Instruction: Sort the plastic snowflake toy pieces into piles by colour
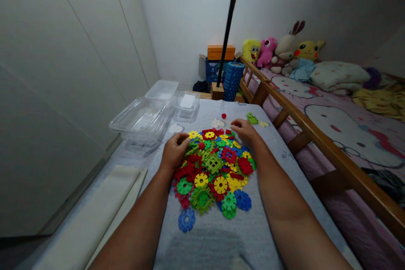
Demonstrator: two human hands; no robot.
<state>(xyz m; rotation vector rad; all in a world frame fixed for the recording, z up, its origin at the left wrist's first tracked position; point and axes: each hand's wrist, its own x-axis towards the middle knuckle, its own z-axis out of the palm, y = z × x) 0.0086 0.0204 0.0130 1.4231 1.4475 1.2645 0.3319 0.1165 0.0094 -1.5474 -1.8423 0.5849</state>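
Note:
A heap of colourful plastic interlocking pieces (213,163) lies on the cloth-covered table, with notched discs, square grids and small connectors in red, yellow, green and blue. At the heap's left edge, my left hand (175,150) rests with loosely bent, parted fingers and nothing visible in its grasp. My right hand (245,130) is at the far right edge of the heap, its fingers curled together; anything between them is hidden. A blue notched disc (186,220) lies at the near edge. Beyond the heap are a small red piece (224,116) and a green grid piece (252,118).
Clear plastic containers (139,116) stand at the back left, beside a smaller lidded box (187,102). A folded pale sheet (104,206) lies along the left. A wooden bed rail (303,128) borders the right side. Behind the table rises a black pole (228,25).

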